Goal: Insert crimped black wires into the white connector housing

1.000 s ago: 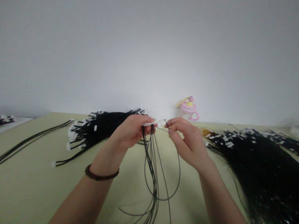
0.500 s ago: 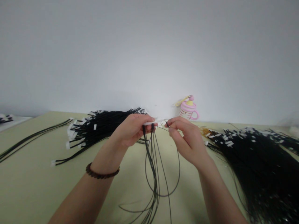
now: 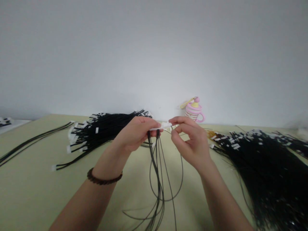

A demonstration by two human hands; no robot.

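Note:
My left hand is closed on a long white connector housing, gripping its left part between thumb and fingers. Black wires hang from the housing's underside and trail down over the table. At the housing's right end is my right hand, its index fingertip against the white plastic. Between that hand's thumb and fingers runs a thin black wire, which loops down below the hands. The wire's tip is too small and too covered to make out.
A bundle of black cables with white connectors lies behind my left hand. To the right spreads a large pile of black wires. A pink cup-shaped trinket stands by the wall. Loose cables lie at far left.
My right hand has shifted slightly left and its index finger has come up to the housing's right end. The wire loop moved left with it. My left hand keeps its hold.

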